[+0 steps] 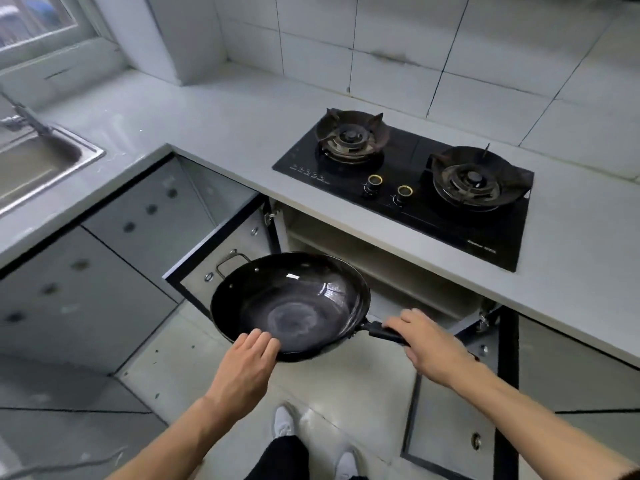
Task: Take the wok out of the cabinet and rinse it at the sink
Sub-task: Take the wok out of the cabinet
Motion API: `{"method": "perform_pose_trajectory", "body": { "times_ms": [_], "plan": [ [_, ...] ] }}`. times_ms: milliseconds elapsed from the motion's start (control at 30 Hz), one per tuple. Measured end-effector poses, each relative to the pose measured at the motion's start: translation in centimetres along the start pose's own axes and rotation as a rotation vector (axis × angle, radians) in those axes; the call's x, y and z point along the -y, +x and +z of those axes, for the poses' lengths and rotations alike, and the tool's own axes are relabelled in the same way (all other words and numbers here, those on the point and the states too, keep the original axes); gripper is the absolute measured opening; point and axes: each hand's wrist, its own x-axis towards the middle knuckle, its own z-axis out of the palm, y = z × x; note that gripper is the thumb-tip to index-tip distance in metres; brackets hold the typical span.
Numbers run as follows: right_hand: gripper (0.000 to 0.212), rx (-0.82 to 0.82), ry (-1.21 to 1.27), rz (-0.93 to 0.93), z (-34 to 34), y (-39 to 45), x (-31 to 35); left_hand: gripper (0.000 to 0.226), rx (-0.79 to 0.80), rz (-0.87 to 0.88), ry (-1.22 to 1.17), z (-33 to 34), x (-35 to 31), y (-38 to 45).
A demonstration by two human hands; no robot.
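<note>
From head height we look steeply down with one wide-angle view, close over our hands, the tabletop [221,133] running from nine o'clock round to three o'clock.

Black wok [291,303], upright, empty, outside the open cabinet [381,268], well apart from sink [38,168].

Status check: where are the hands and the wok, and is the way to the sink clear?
Right hand grips wok handle; left hand holds near rim. Wok out of cabinet, doors open. Sink far left, nothing between.
</note>
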Motion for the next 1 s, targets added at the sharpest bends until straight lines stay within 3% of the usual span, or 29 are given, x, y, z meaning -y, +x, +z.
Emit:
{"method": "perform_pose_trajectory", "body": {
  "times_ms": [367,733,900,1000],
  "plan": [
    [0.049,-0.219,-0.072,-0.202,-8.6,6.0,6.4,0.014,-0.339,-0.069,0.076,-7.6,7.3,1.1],
    [0.051,-0.293,-0.091,-0.197,-12.3,18.3,14.2,0.024,-0.387,-0.061,0.104,-11.7,21.7,5.2],
    [0.049,-0.297,-0.094,-0.160,-12.9,22.3,14.9,0.007,-0.422,-0.002,0.097,-12.0,25.6,8.2],
    [0.047,-0.296,-0.088,-0.162,-13.5,25.4,14.3,0.016,-0.414,-0.004,0.094,-11.6,27.4,10.9]
  ]
}}
